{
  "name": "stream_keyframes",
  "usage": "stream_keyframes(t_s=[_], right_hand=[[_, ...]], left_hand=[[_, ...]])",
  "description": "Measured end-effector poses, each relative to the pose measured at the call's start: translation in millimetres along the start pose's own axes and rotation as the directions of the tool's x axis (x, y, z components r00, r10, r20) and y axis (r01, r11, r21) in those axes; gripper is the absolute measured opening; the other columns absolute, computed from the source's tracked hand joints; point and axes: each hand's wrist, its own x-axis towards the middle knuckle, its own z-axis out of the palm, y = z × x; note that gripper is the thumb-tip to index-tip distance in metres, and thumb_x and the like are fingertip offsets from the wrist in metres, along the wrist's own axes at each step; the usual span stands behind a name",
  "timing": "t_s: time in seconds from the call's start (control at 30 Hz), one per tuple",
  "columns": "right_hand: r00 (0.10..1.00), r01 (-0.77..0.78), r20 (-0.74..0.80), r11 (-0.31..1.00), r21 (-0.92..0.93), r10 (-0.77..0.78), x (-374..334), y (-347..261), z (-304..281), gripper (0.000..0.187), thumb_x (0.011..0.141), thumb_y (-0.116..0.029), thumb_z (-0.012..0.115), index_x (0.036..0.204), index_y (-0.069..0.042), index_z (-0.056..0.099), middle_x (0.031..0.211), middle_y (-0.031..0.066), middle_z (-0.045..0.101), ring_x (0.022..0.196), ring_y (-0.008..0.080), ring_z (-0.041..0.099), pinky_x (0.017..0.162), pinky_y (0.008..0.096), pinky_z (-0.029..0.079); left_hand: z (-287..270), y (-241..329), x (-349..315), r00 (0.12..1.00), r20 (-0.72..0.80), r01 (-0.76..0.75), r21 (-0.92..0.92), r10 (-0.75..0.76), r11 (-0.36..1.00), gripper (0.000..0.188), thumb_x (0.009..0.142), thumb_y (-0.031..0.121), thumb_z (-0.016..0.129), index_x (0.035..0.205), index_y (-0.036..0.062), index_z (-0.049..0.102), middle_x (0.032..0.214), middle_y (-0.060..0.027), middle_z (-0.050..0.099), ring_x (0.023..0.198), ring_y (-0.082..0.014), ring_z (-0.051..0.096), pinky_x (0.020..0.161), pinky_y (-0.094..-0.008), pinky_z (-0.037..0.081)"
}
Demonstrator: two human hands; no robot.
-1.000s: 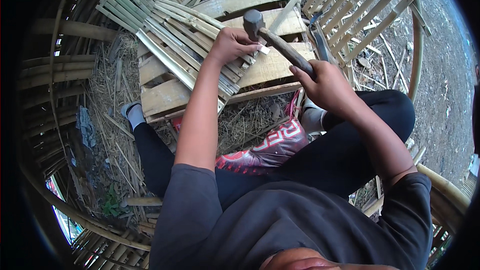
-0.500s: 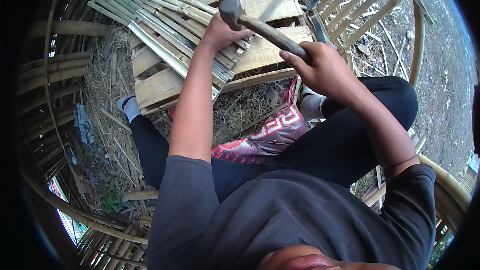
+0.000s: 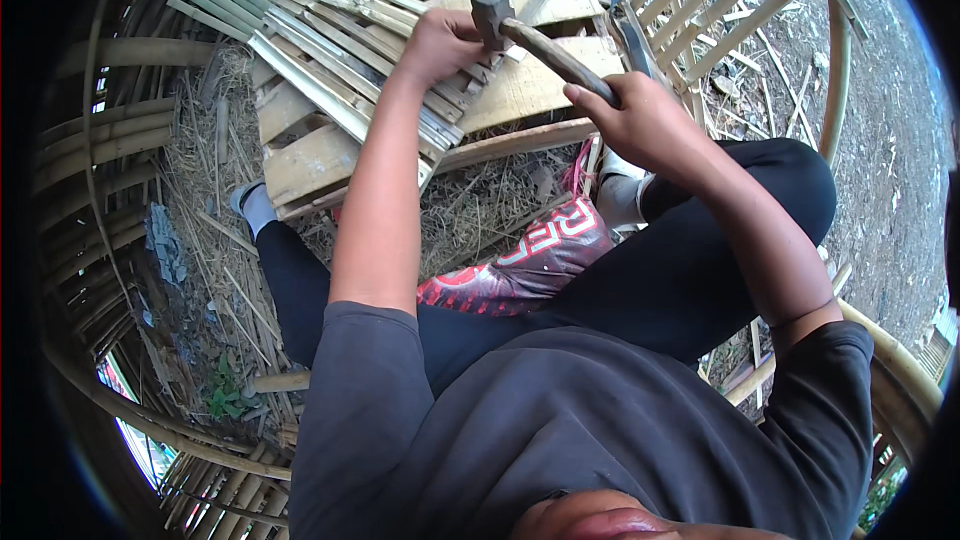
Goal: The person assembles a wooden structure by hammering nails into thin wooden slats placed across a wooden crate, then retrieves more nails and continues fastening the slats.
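Observation:
My right hand [image 3: 640, 120] grips the wooden handle of a hammer [image 3: 530, 35], whose grey metal head hovers just above my left hand. My left hand [image 3: 440, 40] presses down on a bundle of split bamboo strips [image 3: 340, 50] lying across a wooden pallet [image 3: 530, 90]. Whether my left fingers pinch something small under the hammer head is hidden. I sit with my legs in black trousers bent in front of me.
A slatted bamboo frame [image 3: 720, 10] lies at the upper right. Curved bamboo hoops [image 3: 90, 170] ring the left side and a thick bamboo pole [image 3: 900, 360] curves at the right. Dry straw [image 3: 480, 210] and dirt cover the ground; a red patterned cloth [image 3: 530, 260] lies under my legs.
The hammer head has stayed close above my left hand while the whole view shifted slightly; my right hand still holds the handle and my left hand still presses the strips.

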Motion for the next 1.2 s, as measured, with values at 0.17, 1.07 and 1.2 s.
stream_keyframes(t_s=[0.17, 1.07, 1.2], right_hand=[[0.997, 0.070, -0.043, 0.997, 0.023, -0.069, -4, -12, -13, 0.058, 0.098, -0.047, 0.062, 0.089, 0.011, 0.069, 0.072, 0.0282, 0.067, 0.070, 0.0387, 0.070, 0.069, 0.0480, 0.053], [0.991, 0.090, -0.104, 0.995, 0.032, -0.086, -5, 3, -4, 0.053, 0.100, -0.041, 0.063, 0.085, 0.010, 0.064, 0.063, 0.0257, 0.060, 0.059, 0.0376, 0.063, 0.062, 0.0482, 0.048], [0.992, 0.075, -0.110, 0.995, 0.070, -0.067, -6, 5, 3, 0.051, 0.099, -0.040, 0.063, 0.082, 0.008, 0.063, 0.064, 0.0257, 0.061, 0.060, 0.0399, 0.062, 0.062, 0.0489, 0.048]], left_hand=[[-3, 1, 0, 0.996, 0.030, -0.080, -0.112, 0.084, 0.990, 0.017, 0.078, 0.008, 0.087, 0.091, 0.0002, 0.080, 0.089, -0.0055, 0.078, 0.082, -0.0096, 0.072, 0.076, -0.0261, 0.059], [-3, 7, -1, 0.972, -0.003, -0.235, -0.102, 0.236, 0.967, 0.010, 0.079, 0.005, 0.085, 0.085, 0.0012, 0.079, 0.078, -0.0038, 0.072, 0.072, -0.0084, 0.067, 0.067, -0.0245, 0.054], [-6, 6, -1, 0.998, 0.066, 0.005, 0.001, -0.005, 1.000, 0.013, 0.078, 0.010, 0.087, 0.085, 0.0025, 0.078, 0.080, -0.0013, 0.074, 0.076, -0.0069, 0.066, 0.070, -0.0265, 0.053]])
